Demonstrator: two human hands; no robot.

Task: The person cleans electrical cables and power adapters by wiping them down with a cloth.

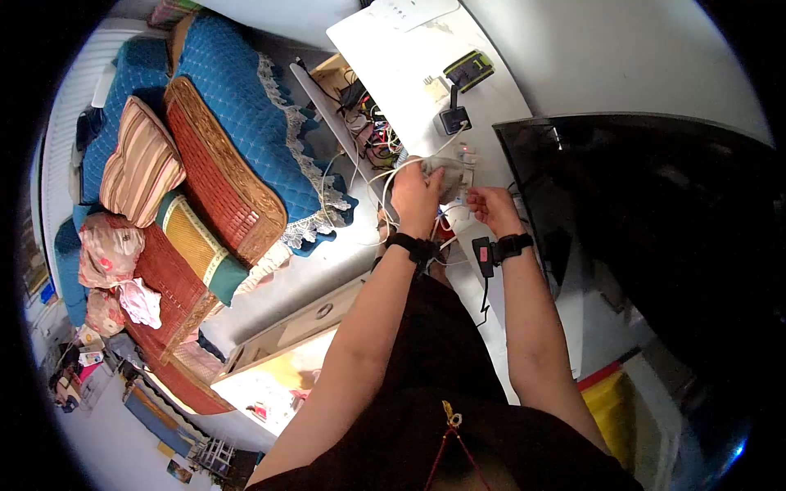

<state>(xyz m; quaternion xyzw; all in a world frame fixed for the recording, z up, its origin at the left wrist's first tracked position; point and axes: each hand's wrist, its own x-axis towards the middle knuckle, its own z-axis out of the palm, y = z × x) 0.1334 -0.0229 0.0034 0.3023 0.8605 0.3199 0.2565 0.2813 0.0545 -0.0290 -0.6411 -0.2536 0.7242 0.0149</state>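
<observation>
My left hand (pixel 416 198) is closed around a crumpled greyish-beige cloth (pixel 449 182) at the edge of the white cabinet top. White cable (pixel 385 182) loops around and across this hand. Close by on the right, my right hand (pixel 494 210) has its fingers curled together beside the cloth; what they pinch, if anything, is too small to make out. Just beyond both hands lies a white power strip (pixel 467 160) with a small red light. A black adapter (pixel 455 120) with a white cord stands farther back. Both wrists wear black straps.
An open drawer (pixel 372 135) full of tangled cables sticks out at the left. To the right stands a large black TV screen (pixel 639 213). A black-and-green device (pixel 469 71) lies on the white top. Beyond are a blue-covered sofa (pixel 225 82) and a low table (pixel 286 327).
</observation>
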